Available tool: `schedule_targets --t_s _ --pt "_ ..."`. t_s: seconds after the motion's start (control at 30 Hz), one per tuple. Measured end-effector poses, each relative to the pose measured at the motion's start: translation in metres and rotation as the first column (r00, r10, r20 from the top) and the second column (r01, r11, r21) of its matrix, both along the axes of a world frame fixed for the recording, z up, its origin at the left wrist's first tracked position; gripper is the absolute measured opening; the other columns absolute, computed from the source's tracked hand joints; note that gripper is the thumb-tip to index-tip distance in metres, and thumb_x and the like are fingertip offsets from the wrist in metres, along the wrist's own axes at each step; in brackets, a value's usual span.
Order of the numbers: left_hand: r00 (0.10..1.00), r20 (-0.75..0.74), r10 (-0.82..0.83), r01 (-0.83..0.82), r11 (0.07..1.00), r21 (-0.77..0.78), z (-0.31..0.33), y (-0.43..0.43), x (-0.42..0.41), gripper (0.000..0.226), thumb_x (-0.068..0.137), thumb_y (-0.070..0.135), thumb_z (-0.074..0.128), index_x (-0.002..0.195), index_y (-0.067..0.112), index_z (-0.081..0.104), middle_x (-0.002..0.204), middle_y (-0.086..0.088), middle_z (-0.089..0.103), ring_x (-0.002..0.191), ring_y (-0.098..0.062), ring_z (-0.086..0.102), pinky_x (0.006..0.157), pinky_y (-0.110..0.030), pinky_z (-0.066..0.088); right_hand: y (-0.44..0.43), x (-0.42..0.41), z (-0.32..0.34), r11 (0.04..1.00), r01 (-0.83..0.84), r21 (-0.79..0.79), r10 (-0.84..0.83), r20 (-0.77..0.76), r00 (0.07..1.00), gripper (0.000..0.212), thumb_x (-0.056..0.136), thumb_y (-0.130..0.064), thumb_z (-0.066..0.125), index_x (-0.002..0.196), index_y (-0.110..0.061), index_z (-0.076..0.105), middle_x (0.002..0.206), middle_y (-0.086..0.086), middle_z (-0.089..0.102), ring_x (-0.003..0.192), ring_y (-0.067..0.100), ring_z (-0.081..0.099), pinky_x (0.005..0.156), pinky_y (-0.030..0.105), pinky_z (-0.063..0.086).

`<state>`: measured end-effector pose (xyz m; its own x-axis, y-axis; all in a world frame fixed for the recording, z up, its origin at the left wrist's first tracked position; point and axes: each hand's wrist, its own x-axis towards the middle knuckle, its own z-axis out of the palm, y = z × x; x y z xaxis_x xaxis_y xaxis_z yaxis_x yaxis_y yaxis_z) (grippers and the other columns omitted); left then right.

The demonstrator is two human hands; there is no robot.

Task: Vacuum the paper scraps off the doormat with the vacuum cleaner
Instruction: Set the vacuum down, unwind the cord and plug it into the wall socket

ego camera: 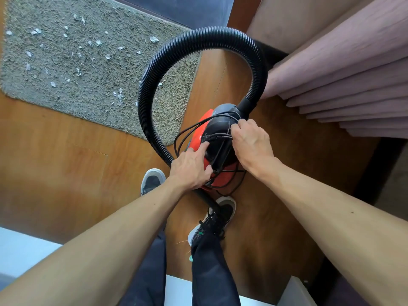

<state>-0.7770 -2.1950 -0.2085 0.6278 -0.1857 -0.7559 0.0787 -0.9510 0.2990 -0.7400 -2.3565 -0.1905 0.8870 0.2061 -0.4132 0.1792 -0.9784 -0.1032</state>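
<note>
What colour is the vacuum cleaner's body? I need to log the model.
Red, with a black top, on the vacuum cleaner; seen in the head view.

Light: you have bright, even daylight with soft shadows.
Glare: mild sheen on the wooden floor.
Distortion: your wide-angle lens bends the edges and stretches the forearms.
Focus: mostly sharp, slight softness at the corners.

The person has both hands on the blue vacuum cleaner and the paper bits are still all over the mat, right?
Almost. The vacuum cleaner is red and black, not blue, as the head view shows. Both the left hand and right hand are on it, and paper scraps still cover the doormat.
</note>
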Motion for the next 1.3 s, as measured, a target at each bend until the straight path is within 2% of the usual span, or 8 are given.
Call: schedule_targets --t_s 0.17,0.47,0.67,0.87,1.0,1.1,1.2,1.3 --pt "1.000 0.018 0.000 0.001 1.000 -0.014 0.003 0.002 0.004 0.067 0.093 0.042 0.052 0.152 0.033 0.021 0.121 -0.016 0.057 0.114 -0.037 0.056 0.092 -0.051 0.049 -0.011 -0.007 0.002 0.992 0.000 0.124 0.003 -0.026 1.000 0.020 0.081 0.006 0.066 0.097 -0.005 0.061 0.091 0.013 0.063 0.083 0.030 0.059 0.065 0.042 0.053" --pt "0.998 0.057 0.009 -0.004 0.996 -0.085 0.018 -0.009 0.004 0.059 0.093 0.038 0.053 0.147 0.033 0.030 0.111 -0.014 0.058 0.109 -0.036 0.058 0.092 -0.049 0.050 -0.024 -0.018 0.017 0.954 0.097 0.283 -0.020 -0.263 0.965 0.050 0.080 0.011 0.052 0.126 -0.006 0.048 0.111 0.014 0.049 0.100 0.030 0.050 0.086 0.036 0.042" --pt "0.996 0.087 0.034 -0.019 0.986 -0.165 0.030 -0.017 0.004 0.052 0.092 0.035 0.056 0.139 0.028 0.036 0.109 -0.011 0.059 0.106 -0.033 0.059 0.090 -0.048 0.050 -0.020 -0.020 0.025 0.917 0.218 0.333 -0.151 -0.216 0.965 0.023 0.101 -0.028 0.048 0.119 -0.016 0.053 0.102 0.011 0.062 0.092 0.035 0.061 0.074 0.040 0.047" --pt "0.971 0.096 0.219 -0.187 0.946 -0.266 0.039 -0.030 -0.006 0.036 0.090 0.036 0.062 0.120 0.016 0.055 0.102 -0.004 0.067 0.095 -0.024 0.062 0.086 -0.040 0.051 -0.021 -0.026 0.031 0.851 0.394 0.348 -0.322 -0.248 0.914 0.026 0.102 -0.029 0.047 0.121 -0.019 0.061 0.104 0.016 0.070 0.097 0.038 0.063 0.081 0.044 0.052" --pt "0.937 -0.036 0.347 -0.327 0.840 -0.434 0.053 -0.050 -0.018 0.024 0.087 0.028 0.063 0.109 0.019 0.066 0.098 0.002 0.073 0.088 -0.016 0.068 0.083 -0.035 0.055 -0.021 -0.032 0.039 0.822 0.404 0.401 -0.290 -0.316 0.904 0.025 0.102 -0.026 0.045 0.125 -0.021 0.053 0.102 0.016 0.068 0.095 0.037 0.062 0.083 0.051 0.052" --pt "0.858 -0.209 0.469 -0.502 0.682 -0.532 0.059 -0.059 -0.025 0.020 0.089 0.026 0.062 0.108 0.021 0.068 0.096 0.003 0.075 0.089 -0.015 0.070 0.076 -0.031 0.058 -0.029 -0.035 0.044 0.773 0.442 0.454 -0.306 -0.342 0.888 0.018 0.101 -0.024 0.045 0.120 -0.024 0.046 0.089 0.009 0.069 0.085 0.031 0.064 0.079 0.049 0.053" --pt "0.763 -0.383 0.520 -0.641 0.537 -0.549 0.067 -0.066 -0.031 0.021 0.095 0.014 0.063 0.115 0.014 0.069 0.105 -0.004 0.076 0.095 -0.011 0.071 0.072 -0.013 0.053 -0.039 -0.037 0.050 0.665 0.532 0.525 -0.346 -0.415 0.842 0.011 0.101 -0.018 0.046 0.112 -0.020 0.048 0.076 0.000 0.071 0.079 0.020 0.065 0.081 0.040 0.052" --pt "0.738 -0.418 0.530 -0.668 0.490 -0.559 0.072 -0.071 -0.036 0.026 0.097 0.008 0.061 0.122 0.010 0.068 0.111 -0.001 0.073 0.088 0.008 0.065 0.075 -0.003 0.047 -0.046 -0.043 0.058 0.460 0.668 0.585 -0.377 -0.552 0.744 0.008 0.102 -0.017 0.048 0.102 -0.021 0.054 0.076 0.001 0.073 0.074 0.012 0.068 0.076 0.035 0.054"
